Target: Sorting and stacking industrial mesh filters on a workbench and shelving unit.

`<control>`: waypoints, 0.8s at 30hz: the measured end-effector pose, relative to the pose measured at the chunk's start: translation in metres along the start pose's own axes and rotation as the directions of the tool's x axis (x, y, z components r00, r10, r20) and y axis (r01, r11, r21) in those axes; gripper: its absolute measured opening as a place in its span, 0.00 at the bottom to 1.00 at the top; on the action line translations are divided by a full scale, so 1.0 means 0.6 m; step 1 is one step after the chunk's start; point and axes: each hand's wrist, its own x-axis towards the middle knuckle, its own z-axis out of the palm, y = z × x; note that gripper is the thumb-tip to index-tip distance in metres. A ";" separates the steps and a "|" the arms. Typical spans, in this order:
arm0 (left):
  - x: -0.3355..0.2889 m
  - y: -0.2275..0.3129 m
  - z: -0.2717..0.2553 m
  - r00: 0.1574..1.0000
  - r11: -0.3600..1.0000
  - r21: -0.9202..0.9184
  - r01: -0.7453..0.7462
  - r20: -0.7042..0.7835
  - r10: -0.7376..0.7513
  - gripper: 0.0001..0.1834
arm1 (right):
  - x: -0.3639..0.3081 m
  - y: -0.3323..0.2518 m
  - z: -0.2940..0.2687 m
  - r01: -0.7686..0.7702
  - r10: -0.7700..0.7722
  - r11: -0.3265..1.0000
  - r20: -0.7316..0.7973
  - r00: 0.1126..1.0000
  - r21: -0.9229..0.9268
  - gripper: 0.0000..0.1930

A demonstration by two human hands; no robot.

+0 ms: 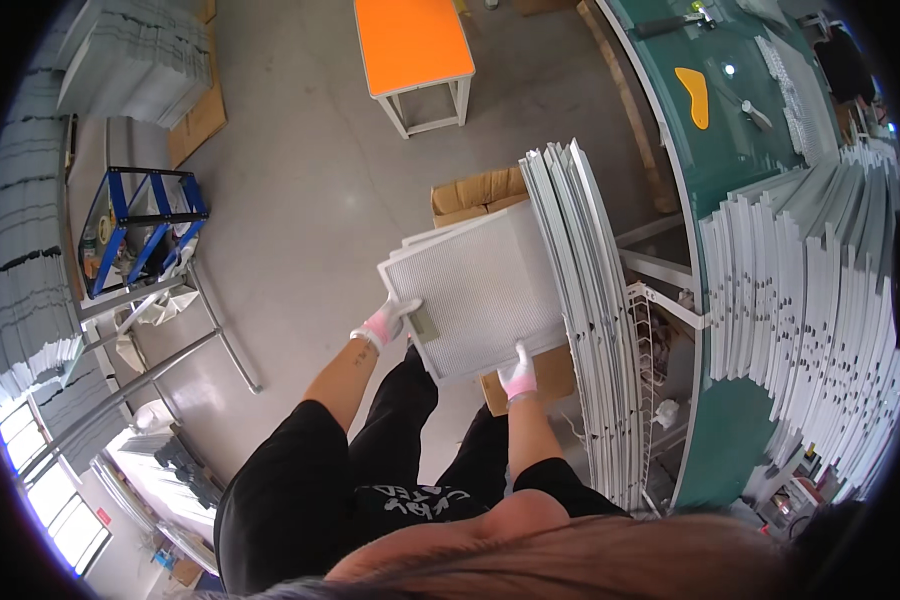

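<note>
A pale grey rectangular mesh panel with a thin white frame is in front of me, tilted a little. My left hand, in a white and pink glove, grips its left edge with the thumb on top, beside a small greyish-green patch. At the near edge my right hand, gloved the same way, is closed with its thumb upright on the surface; its other fingers are hidden under the panel. Another white edge shows beneath the far left corner, so more than one panel may be held. Slim white framed panels stand in a row just right of it.
Brown cardboard boxes sit behind and below the panel. To the right is a green table bearing many stacked white strips and a yellow scraper. An orange-topped table stands ahead; a blue-framed rack and metal rails are left.
</note>
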 end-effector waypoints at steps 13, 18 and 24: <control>0.006 -0.050 -0.127 0.999 0.978 0.206 -0.045 0.033 0.039 0.54 | -0.086 -0.023 -0.180 -0.081 0.051 0.978 -0.152 0.987 -0.194 0.25; 0.050 -0.038 -0.116 0.975 0.782 0.608 0.138 0.055 -0.215 0.51 | -0.085 -0.030 -0.170 -0.114 0.071 0.968 -0.190 0.979 -0.225 0.23; 0.074 -0.013 -0.061 0.843 0.163 0.967 0.198 -0.083 -0.531 0.47 | -0.127 -0.039 -0.138 -0.146 0.106 0.940 -0.141 0.984 -0.308 0.19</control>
